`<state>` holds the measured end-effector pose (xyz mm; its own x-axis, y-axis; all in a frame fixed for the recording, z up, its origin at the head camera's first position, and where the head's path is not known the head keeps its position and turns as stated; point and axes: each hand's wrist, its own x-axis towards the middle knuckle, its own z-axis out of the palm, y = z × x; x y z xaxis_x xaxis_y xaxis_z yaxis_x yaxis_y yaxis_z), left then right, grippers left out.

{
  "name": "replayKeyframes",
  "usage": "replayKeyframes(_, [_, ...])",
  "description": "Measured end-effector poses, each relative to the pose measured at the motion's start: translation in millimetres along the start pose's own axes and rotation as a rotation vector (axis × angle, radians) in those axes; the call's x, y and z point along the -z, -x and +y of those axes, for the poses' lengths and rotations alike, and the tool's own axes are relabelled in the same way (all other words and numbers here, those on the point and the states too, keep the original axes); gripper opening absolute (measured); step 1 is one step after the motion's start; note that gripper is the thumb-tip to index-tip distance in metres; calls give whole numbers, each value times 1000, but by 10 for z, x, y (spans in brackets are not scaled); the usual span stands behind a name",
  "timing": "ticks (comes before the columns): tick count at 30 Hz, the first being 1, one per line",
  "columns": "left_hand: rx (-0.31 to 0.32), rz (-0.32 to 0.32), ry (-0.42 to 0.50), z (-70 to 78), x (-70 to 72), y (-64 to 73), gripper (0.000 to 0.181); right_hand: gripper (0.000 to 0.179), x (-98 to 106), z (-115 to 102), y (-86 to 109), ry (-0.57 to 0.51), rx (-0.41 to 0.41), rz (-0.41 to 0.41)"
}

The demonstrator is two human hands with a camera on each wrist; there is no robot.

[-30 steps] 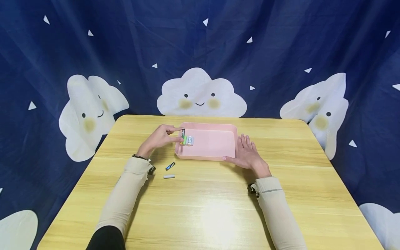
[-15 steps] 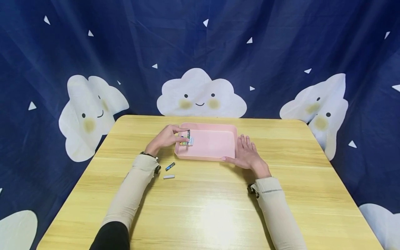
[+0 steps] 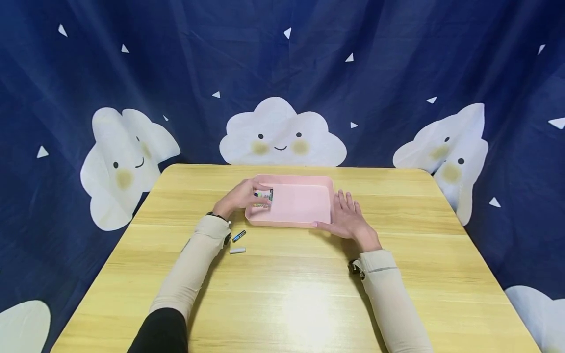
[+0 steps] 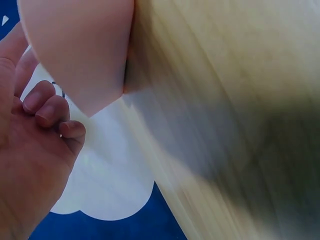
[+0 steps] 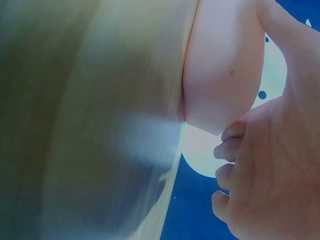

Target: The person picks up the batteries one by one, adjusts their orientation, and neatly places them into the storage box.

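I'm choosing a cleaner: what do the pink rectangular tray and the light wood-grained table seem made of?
Pink rectangular tray: probably satin-matte plastic; its thin walls look smooth and evenly coloured.
Light wood-grained table: glossy wood or laminate, showing grain streaks and bright glare.

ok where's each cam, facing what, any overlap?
Head: on the head, looks forward and down at the pink tray, table and cloud-print curtain; left hand, right hand and sleeves show.
Left wrist: on that wrist, faces the tray's outer wall; part of the left hand shows.
Right wrist: on that wrist, faces the tray's outer wall; part of the right hand shows.
Both wrist views share tray, table and curtain.
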<state>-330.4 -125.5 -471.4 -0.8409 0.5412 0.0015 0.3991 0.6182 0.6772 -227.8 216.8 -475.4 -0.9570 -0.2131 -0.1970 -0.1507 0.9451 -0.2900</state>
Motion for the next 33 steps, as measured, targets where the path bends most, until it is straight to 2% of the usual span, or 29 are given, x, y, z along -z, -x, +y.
replayKeyframes(6, [46,-14,-125,32,-51,-47,53,130,-6,-3,0,2,0,0])
replayKeyframes(11, [80,-23,-211,48,-99,-86,60,129,0,-5,4,-7,-2,-1])
replayKeyframes(18, [85,-30,-311,46,-151,-118,56,129,5,-6,7,-10,-9,-4])
replayKeyframes(25, [84,-26,-336,18,-177,-150,53,128,15,-20,6,6,4,9])
replayKeyframes(33, [67,-58,-345,18,-185,-163,51,129,16,-17,7,8,2,3])
